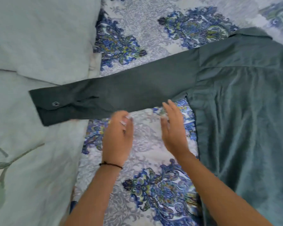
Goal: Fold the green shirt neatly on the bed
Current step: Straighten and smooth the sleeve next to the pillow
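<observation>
**Evidently at the sleeve stage: shirt spread out, sleeve not yet turned in**

Head view. The green shirt lay back-up on the patterned bedspread, its body filling the right of the frame and running past the right and lower edges. The collar sat at the far end. One sleeve was stretched flat and straight to the left. Its cuff, with a button showing, lay across pale green bedding at the left.

The left hand, with a dark cord bracelet at the wrist, was just below the sleeve's near edge. Its fingers were loosely bent and blurred, and no cloth was seen in them. The right hand was held flat, fingers straight and together, the tips at the sleeve's near edge close to the armpit. It gripped nothing. Whether either hand touched the cloth could not be told.

Assessment: no fold was visible, so the task was judged to be in its early part, with the sleeve fold in hand. The next move would call for a grip on the sleeve toward the cuff, to carry it over onto the shirt's back, with the shoulder seam as the hinge.

Hindrances: the cuff rested on the pale bedding, which could drag on it. Creases on the shirt's back would need smoothing. The far sleeve was out of sight.
</observation>
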